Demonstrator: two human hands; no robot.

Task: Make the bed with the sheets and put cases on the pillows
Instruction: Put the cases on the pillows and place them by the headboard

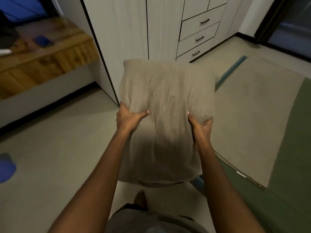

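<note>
I hold a beige pillow in its case (pixel 166 101) up in front of me, above the floor. My left hand (pixel 128 117) grips its left side, thumb on the front face and fingers behind. My right hand (pixel 201 125) grips the right side the same way. The pillow's lower end hangs down between my forearms. To the right lies the bed, covered by a beige sheet (pixel 255 115) with a green sheet (pixel 289 157) at its near and right part.
A white wardrobe (pixel 134 31) with drawers (pixel 198 29) stands straight ahead. A wooden desk (pixel 45 56) is at the left. A blue object (pixel 6 167) lies on the pale floor at the left edge. My bare foot (pixel 140 198) shows below the pillow.
</note>
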